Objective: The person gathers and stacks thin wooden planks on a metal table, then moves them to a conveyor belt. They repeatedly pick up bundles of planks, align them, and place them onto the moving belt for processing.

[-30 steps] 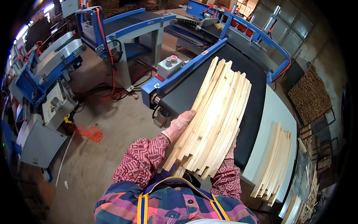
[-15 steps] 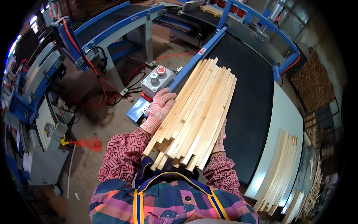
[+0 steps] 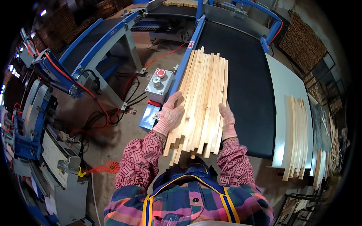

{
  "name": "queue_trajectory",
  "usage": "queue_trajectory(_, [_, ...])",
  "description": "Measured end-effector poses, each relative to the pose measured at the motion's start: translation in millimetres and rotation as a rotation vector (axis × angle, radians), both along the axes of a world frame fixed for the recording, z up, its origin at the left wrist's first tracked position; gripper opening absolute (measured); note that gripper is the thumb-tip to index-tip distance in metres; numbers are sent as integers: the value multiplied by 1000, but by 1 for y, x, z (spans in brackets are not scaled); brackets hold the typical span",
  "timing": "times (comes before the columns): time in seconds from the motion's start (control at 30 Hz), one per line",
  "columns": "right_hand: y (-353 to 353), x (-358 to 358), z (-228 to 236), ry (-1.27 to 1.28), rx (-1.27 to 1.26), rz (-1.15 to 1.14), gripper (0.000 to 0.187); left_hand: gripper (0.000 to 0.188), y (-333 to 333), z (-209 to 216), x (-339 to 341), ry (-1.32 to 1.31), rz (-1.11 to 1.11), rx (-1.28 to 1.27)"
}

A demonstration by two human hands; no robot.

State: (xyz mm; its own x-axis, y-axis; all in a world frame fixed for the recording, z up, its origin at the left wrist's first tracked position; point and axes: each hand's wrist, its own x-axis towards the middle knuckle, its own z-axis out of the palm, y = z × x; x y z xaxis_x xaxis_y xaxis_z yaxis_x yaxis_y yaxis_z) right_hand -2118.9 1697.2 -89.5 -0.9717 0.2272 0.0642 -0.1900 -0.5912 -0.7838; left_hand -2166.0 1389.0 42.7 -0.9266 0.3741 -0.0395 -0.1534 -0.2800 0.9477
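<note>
A bundle of long, pale wooden strips (image 3: pixel 201 101) lies lengthwise over the left part of the black conveyor belt (image 3: pixel 249 113), its near ends uneven and jutting past the belt toward me. My left hand (image 3: pixel 171 112), in a pinkish work glove, presses against the bundle's left side with its fingers at the edge. On the opposite side my right hand (image 3: pixel 227 119), gloved alike, rests along the strips with its fingers pointing away from me. Between them the two hands clasp the bundle. The undersides of both hands are hidden.
Left of the belt stands a grey control box (image 3: pixel 160 86) with a red mushroom button. A blue rail (image 3: pixel 190 47) edges the belt. On the right, a pale side table (image 3: pixel 279 98) carries another stack of strips (image 3: pixel 296 139). Blue-framed machinery (image 3: pixel 98 49) and cables occupy the left.
The bundle has straightened and its near ends sit farther from my body. My right hand, mostly hidden before, now shows at the bundle's right side. The view has shifted.
</note>
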Motion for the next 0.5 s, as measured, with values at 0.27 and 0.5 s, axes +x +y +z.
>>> queue_trajectory(0.27, [-55,49,185,-226,29,74,70,79,26,83,0,-60,-343,-718])
queue_trajectory(0.5, [22,95,177,-46,159,29,53,97,102,40,42,2,-186,-433])
